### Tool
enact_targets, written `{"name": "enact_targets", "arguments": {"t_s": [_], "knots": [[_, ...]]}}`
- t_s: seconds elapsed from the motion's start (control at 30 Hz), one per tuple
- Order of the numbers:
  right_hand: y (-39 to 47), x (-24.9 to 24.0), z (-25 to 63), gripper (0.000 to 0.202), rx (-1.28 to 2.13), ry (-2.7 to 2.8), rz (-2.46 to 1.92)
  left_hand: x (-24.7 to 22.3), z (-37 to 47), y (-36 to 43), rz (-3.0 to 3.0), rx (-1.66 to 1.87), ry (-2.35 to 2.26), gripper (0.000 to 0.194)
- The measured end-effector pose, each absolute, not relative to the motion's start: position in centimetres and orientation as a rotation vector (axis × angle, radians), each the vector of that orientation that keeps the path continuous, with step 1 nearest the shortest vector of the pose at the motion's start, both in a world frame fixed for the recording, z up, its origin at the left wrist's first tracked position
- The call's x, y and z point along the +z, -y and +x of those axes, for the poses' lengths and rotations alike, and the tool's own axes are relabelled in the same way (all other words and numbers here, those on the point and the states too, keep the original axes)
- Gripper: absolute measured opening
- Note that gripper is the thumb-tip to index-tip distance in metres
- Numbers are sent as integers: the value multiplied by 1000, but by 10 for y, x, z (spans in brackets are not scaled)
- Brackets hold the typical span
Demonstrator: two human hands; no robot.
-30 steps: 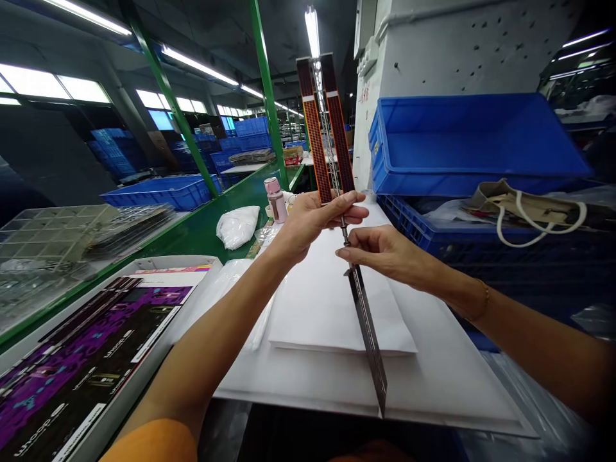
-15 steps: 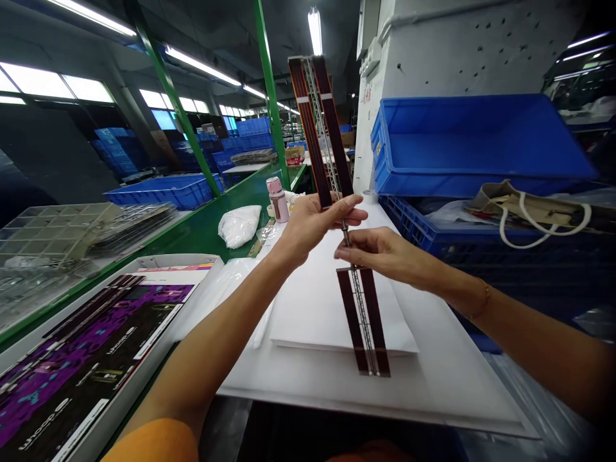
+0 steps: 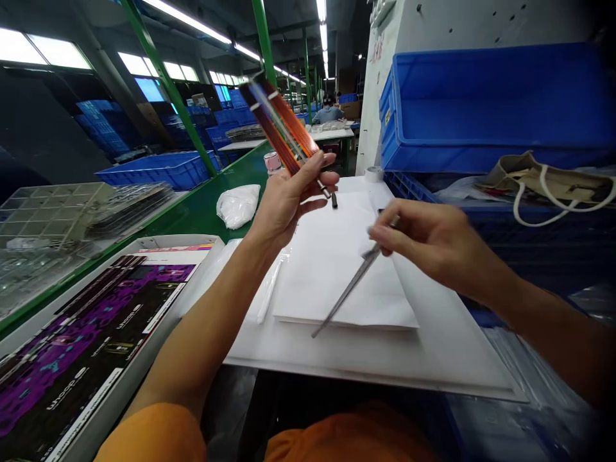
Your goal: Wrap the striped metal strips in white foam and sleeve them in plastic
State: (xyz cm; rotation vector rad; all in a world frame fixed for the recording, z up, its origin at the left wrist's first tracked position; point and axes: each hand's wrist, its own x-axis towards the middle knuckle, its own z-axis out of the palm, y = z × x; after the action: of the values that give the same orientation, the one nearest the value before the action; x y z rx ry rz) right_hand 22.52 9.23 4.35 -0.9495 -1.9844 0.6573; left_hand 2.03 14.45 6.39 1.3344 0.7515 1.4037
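My left hand is closed round the lower end of a model solar panel. Two long orange-brown strips with a pale lattice between them make up this panel, and it tilts up to the left. A thin rod with a dark tip pokes out below my fingers. To the right, my right hand pinches the end of a second solar panel, seen nearly edge-on and slanting down to the left. It hangs over the white paper. The two panels are apart.
At the left lies a white tray with printed purple-black sheets. A white plastic bundle and a pink bottle stand behind. A tape roll sits at the far edge. Blue crates and a beige bag are on the right.
The two panels were in one line, joined or touching at the middle; now they are separate. My left hand has tilted its panel leftward, and my right hand has moved right with the other, turned edge-on.
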Motion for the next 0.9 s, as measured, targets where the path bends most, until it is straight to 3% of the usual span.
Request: {"name": "enact_targets", "arguments": {"t_s": [0.33,0.6,0.8,0.9], "knots": [[-11,-132,318,23,809,1424,-1457,-49,71,-141,400,1240,-724,18],[4,-145,316,22,874,1335,-1412,-82,139,-161,143,1294,-667,10],[-11,-156,326,9,581,1716,-1282,-98,169,-203,86,1305,-732,10],[-14,-143,346,12,439,1793,-1284,-104,183,-223,100,1296,-766,12]]}}
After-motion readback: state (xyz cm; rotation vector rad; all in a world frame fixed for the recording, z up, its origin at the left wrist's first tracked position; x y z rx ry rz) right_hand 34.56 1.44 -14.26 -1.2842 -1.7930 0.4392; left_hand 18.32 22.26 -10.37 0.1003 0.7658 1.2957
